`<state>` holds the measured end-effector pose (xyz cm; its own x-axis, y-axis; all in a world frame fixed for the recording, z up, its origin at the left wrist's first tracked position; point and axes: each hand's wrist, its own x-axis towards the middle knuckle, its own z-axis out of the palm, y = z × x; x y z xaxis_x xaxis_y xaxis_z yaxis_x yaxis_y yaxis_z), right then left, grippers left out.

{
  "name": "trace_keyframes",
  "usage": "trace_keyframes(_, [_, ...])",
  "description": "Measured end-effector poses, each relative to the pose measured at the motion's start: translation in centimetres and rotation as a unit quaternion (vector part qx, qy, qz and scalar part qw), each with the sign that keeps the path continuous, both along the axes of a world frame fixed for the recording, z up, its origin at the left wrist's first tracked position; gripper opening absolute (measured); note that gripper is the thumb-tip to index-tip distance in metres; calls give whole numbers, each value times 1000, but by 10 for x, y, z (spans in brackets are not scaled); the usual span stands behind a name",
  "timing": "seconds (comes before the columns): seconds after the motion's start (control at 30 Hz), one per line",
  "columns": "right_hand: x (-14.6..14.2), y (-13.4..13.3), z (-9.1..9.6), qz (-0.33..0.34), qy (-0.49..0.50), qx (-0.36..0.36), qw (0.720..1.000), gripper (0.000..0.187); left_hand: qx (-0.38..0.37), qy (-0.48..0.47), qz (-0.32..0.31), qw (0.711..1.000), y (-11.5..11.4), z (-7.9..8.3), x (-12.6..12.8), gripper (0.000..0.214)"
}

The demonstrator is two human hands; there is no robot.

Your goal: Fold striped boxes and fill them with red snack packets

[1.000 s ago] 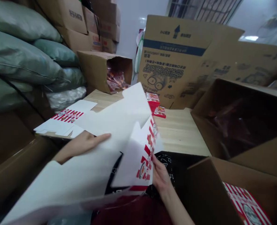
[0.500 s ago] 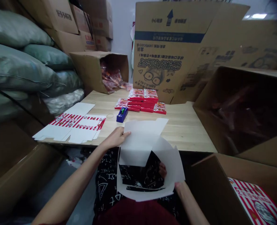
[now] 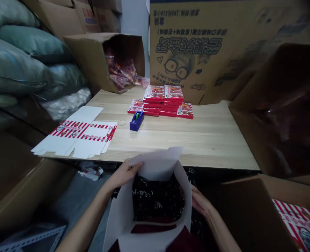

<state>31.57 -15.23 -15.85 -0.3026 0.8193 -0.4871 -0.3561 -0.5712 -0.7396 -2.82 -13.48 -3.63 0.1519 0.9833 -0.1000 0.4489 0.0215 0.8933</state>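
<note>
I hold a white cardboard carton, opened into a tube over my lap, its inside facing up. My left hand grips the carton's left wall near the top flap, fingers curled over the edge. My right hand presses against the right wall from outside, fingers bent around it. Through the open tube I see dark patterned fabric on my lap.
A wooden table holds flat red-striped carton blanks, a blue tape dispenser and a stack of red packets. Big brown boxes stand at the back and right; another at lower right holds a striped carton. Grey sacks pile at left.
The flat carton has been unfolded into an open tube and lowered toward my lap. Both hands moved down with it. The view tilted down.
</note>
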Motion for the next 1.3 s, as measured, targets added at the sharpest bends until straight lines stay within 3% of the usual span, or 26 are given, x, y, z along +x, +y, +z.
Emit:
trace_keyframes(0.1, [5,11,16,42,-83,-6,996,31,-8,3,9,1000,-4,-14,2,39])
trace_keyframes(0.2, [1,35,47,-3,-177,41,983,44,-3,9,9,1000,2,-14,8,39])
trace_keyframes(0.27, [-10,48,69,-15,-176,55,983,51,-2,7,-7,1000,10,-12,13,39])
trace_keyframes(0.4, [-28,53,95,43,-131,129,982,67,6,-9,-37,999,25,-11,14,38])
trace_keyframes(0.5, [-15,50,103,93,-132,138,977,61,-62,-62,-37,995,33,-13,3,40])
trace_keyframes(0.6, [9,56,115,192,-147,145,959,57,-109,-132,-57,984,37,-11,-11,39])
trace_keyframes(0.7, [13,79,134,252,-131,187,940,49,-56,-145,-145,977,40,-2,-14,34])
trace_keyframes(0.8, [-17,110,146,296,-137,239,915,41,-10,-128,-220,967,41,9,-7,33])
trace_keyframes(0.9, [-62,132,144,423,-156,304,839,35,-11,-120,-237,964,42,14,-2,28])
trace_keyframes(1.0, [-88,136,128,508,-151,343,776,49,-33,-110,-249,962,41,13,-15,29])
trace_keyframes(1.13, [-87,124,100,475,-215,392,758,69,-78,-120,-252,957,41,10,-39,46])
trace_keyframes(1.2, [-87,119,91,442,-280,421,741,75,-74,-99,-243,962,44,8,-38,52])
trace_keyframes(1.23, [-90,118,89,436,-318,438,719,74,-61,-63,-248,965,47,5,-32,54])
trace_keyframes(1.3, [-99,119,87,448,-397,471,648,63,-29,65,-252,965,56,-1,-12,52])
